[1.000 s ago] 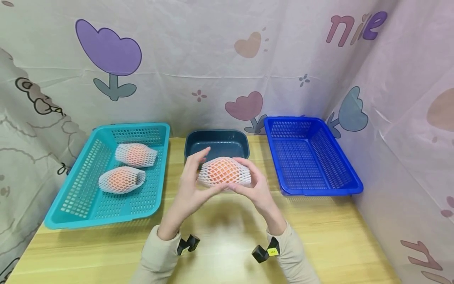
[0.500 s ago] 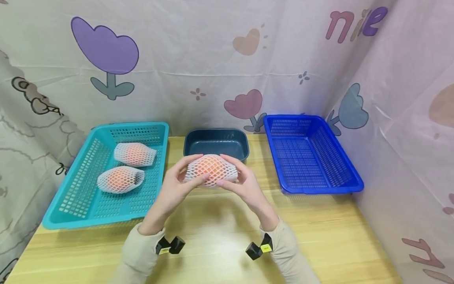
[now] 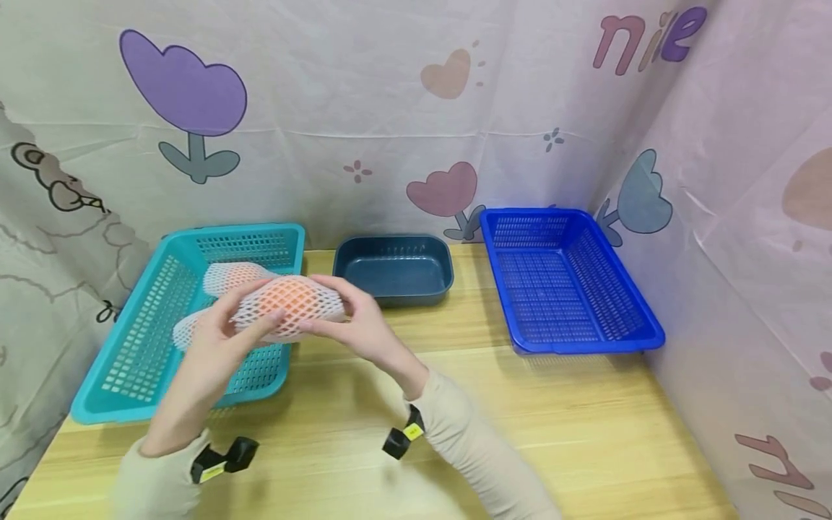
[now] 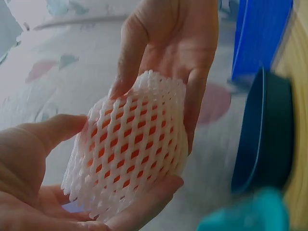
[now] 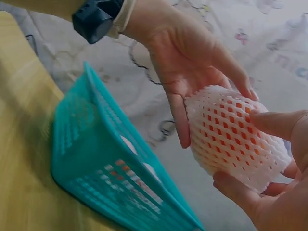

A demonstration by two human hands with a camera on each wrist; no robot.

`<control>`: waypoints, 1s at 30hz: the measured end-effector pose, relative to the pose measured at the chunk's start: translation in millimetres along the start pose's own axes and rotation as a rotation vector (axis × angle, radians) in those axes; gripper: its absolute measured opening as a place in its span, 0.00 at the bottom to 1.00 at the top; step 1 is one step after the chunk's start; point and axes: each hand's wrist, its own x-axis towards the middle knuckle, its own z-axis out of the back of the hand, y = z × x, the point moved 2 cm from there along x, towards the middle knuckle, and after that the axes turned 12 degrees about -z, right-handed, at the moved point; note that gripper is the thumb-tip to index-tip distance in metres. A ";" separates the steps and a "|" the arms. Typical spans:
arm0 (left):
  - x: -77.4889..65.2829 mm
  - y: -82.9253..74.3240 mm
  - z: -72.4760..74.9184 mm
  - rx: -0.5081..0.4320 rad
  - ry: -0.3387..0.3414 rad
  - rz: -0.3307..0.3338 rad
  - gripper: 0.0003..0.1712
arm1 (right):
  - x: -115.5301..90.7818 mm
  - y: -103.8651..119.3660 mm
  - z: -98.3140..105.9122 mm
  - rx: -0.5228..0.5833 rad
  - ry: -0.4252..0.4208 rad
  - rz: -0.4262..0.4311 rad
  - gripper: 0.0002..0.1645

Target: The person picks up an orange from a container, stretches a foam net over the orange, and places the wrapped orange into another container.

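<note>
Between both hands is an orange round fruit in a white foam net sleeve (image 3: pixel 289 303), raised near the right rim of the teal basket (image 3: pixel 195 230). My left hand (image 3: pixel 217 343) grips its left end, thumb on the near side. At its right end, my right hand (image 3: pixel 360 321) pinches it between thumb and fingers. The left wrist view shows the netted fruit (image 4: pixel 137 139) close up, with orange skin through the mesh. Inside the basket lie two more netted fruits, the farther one (image 3: pixel 227 276) partly covered by the held one and the nearer one (image 3: pixel 186 331) mostly hidden by my left hand.
A dark blue-green rectangular tub (image 3: pixel 393 278) stands at the back middle of the wooden table (image 3: pixel 507 433). To its right is a blue perforated basket (image 3: pixel 559 303). A printed curtain (image 3: pixel 338 79) hangs behind and along both sides.
Both hands have carried the netted fruit leftward, from in front of the dark tub to over the teal basket's right side. The view has turned slightly.
</note>
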 end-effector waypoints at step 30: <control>-39.9 82.7 109.7 0.335 0.343 0.165 0.42 | 61.5 -34.1 -114.7 -1.177 0.322 -0.077 0.52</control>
